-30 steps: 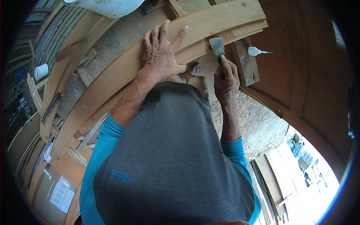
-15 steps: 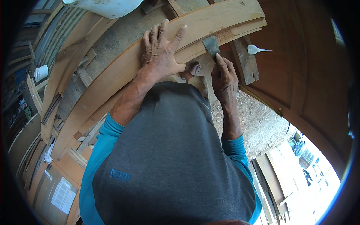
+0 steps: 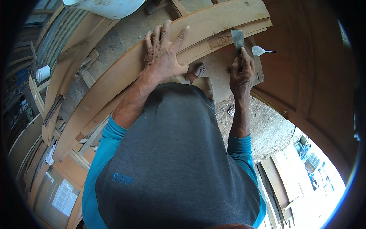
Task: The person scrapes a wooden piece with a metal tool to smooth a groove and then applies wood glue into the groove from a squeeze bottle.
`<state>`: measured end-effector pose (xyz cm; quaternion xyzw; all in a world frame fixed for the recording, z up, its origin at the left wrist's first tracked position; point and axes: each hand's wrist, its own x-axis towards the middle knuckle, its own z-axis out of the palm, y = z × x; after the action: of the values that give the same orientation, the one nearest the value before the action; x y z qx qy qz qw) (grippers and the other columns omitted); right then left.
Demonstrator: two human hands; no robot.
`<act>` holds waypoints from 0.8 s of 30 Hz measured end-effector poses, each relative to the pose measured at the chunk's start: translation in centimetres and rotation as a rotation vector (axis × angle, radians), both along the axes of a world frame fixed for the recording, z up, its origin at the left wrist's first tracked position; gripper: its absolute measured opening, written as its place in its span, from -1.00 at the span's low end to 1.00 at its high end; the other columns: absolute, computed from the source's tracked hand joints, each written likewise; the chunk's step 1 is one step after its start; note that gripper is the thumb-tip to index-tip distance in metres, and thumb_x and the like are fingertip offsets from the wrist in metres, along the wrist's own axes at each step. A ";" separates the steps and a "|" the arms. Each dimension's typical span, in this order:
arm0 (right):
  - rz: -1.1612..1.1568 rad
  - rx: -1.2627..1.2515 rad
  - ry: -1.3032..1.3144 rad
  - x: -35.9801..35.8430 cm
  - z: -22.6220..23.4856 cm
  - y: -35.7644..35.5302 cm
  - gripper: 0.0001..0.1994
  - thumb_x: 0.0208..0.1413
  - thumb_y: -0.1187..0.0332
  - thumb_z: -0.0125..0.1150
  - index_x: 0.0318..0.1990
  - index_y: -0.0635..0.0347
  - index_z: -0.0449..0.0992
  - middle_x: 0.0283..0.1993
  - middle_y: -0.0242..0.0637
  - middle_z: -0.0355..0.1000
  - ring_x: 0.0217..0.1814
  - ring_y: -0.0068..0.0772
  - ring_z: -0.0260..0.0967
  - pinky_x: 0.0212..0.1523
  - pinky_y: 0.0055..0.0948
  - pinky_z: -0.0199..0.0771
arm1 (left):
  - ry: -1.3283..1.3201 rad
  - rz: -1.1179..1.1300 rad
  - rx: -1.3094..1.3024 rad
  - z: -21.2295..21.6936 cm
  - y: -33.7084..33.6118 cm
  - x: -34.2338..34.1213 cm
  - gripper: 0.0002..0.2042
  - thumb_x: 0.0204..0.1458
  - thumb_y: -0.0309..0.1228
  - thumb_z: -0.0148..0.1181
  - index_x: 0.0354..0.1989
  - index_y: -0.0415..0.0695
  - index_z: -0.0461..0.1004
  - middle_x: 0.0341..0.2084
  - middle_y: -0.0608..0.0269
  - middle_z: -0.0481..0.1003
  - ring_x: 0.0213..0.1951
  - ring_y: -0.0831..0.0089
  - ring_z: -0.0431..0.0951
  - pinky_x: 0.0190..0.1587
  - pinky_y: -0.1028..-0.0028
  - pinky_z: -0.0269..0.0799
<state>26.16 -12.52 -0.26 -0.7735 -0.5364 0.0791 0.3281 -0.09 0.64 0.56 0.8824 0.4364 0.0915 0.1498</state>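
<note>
A long wooden board (image 3: 110, 72) runs across in front of me, looking curved through the lens. My left hand (image 3: 163, 51) lies on it with the fingers spread, thumb over the near edge. In my right hand (image 3: 242, 72) is a putty knife (image 3: 237, 39), its flat grey blade pointing away from me. The blade is over the board's near edge at the right, beside a rough brownish strip (image 3: 221, 40) along that edge. Whether the blade touches the wood I cannot tell. The knife's handle is mostly hidden in my fingers.
Right of the knife, a small white bottle with a thin nozzle (image 3: 258, 50) lies near a large brown wooden panel (image 3: 301, 76). A white tub (image 3: 114, 9) stands beyond the board. More planks (image 3: 72, 65) and a white cup (image 3: 42, 73) are at the left. My bare foot (image 3: 199, 69) shows below the board.
My right hand has carried the putty knife rightward along the board's near edge, and the blade now points more straight ahead. My left hand stays in place on the board.
</note>
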 end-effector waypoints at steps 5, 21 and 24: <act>0.051 -0.047 0.008 0.3 -0.6 -0.1 -0.47 0.24 0.60 0.27 0.39 0.19 0.56 0.19 -0.01 0.58 0.19 0.08 0.61 0.17 -0.06 0.65 | 0.001 0.005 0.002 0.0 0.0 0.0 0.27 -0.39 0.01 0.61 0.71 0.35 0.14 0.60 -0.25 0.00 0.57 -0.27 0.04 0.57 -0.30 -0.13; 0.133 -0.020 -0.092 -2.2 0.1 -0.2 -0.57 0.33 0.59 0.26 0.33 0.12 0.63 0.16 -0.05 0.63 0.15 0.02 0.67 0.14 -0.15 0.71 | 0.019 0.001 -0.023 0.3 0.1 0.0 0.26 -0.38 -0.03 0.59 0.71 0.35 0.14 0.60 -0.25 0.01 0.56 -0.28 0.03 0.57 -0.29 -0.14; 0.166 -0.038 -0.118 -2.3 0.4 -0.4 -0.56 0.33 0.60 0.25 0.33 0.12 0.63 0.15 -0.04 0.63 0.14 0.01 0.67 0.14 -0.15 0.71 | 0.033 0.003 -0.027 0.4 0.0 0.0 0.26 -0.38 -0.02 0.59 0.71 0.34 0.14 0.59 -0.25 0.01 0.55 -0.27 0.04 0.57 -0.28 -0.13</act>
<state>23.83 -12.95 0.09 -0.7357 -0.6157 0.0704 0.2735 -0.13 0.68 0.91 0.8810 0.4415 0.0713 0.1545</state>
